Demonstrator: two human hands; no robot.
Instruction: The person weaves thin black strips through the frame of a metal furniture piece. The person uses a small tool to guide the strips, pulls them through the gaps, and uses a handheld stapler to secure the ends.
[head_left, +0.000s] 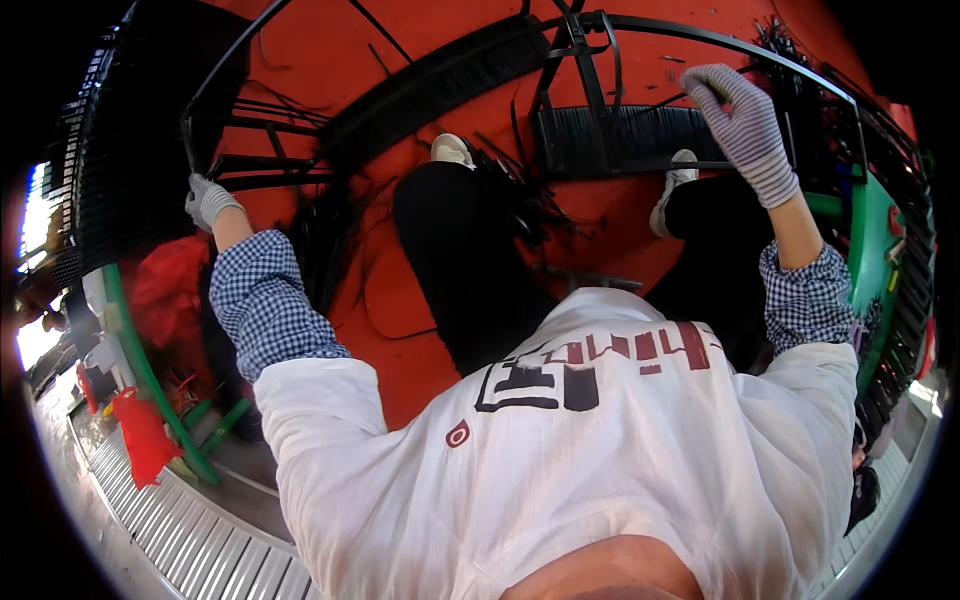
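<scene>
Stretched across the far side is a large black metal frame (690, 28), with bars, uprights and bands of black strips wound close together. One wound band (430, 95) slants across the left middle; another wound band (630, 138) lies right of the central uprights. My left hand (208, 203), in a grey-striped glove, closes round the frame's left corner. Raised over the frame's right part is my right hand (738, 125), in a matching glove, its fingers curled together. Whatever may be in those fingers is too small to make out.
Loose black strips (525, 195) lie on the red floor (390, 290) between my shoes. Green metal stands (150, 375) rise on both sides. A roller conveyor (200, 535) runs at the lower left, by a red cloth (145, 435). Stacked dark slatted pieces (130, 150) fill the left.
</scene>
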